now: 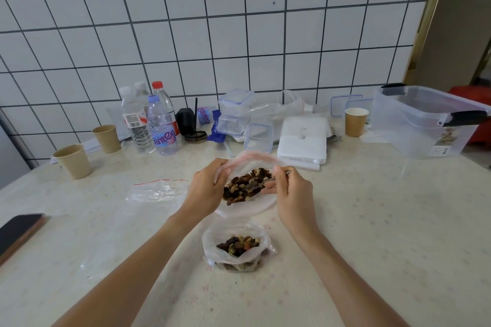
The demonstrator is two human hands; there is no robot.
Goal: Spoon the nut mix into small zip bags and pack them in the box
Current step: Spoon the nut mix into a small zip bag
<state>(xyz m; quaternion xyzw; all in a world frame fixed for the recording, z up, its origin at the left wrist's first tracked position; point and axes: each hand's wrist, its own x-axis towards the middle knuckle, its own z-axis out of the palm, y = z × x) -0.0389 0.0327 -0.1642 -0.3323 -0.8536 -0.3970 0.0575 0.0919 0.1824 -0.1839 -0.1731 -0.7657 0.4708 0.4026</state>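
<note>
Zip bag [245, 210] at table centre, clear plastic with a pinkish seal strip, mouth held wide open facing the camera. Nut mix [243, 186] inside: dark raisins, pale cashews, brown nuts, heaped at mid-bag.

Left hand [206, 188] at 9 o'clock of the bag, fingers curled, pinching the bag's rim and holding the mouth up. Right hand [288, 190] at 3 o'clock, fingers closed round a metal spoon [263, 182]; handle end sticks out above the thumb, bowl is down in the nuts.

Second bag [236, 247] just at 6 o'clock of the first, standing open on the table, partly full of the same mix. Flat zip bag with a red strip [156, 191] lies at 9 o'clock, near the left hand, nothing visible in it.

Clear storage box [425, 121] with black latches sits well apart at 2 o'clock, lid off, a bit of nut mix visible low inside.

Along the wall at 12: water bottles [148, 122], small lidded tubs [235, 111], white flat pack [303, 141], paper cups [356, 122]. Phone [18, 231] at 8 o'clock on the table edge [398, 220].
</note>
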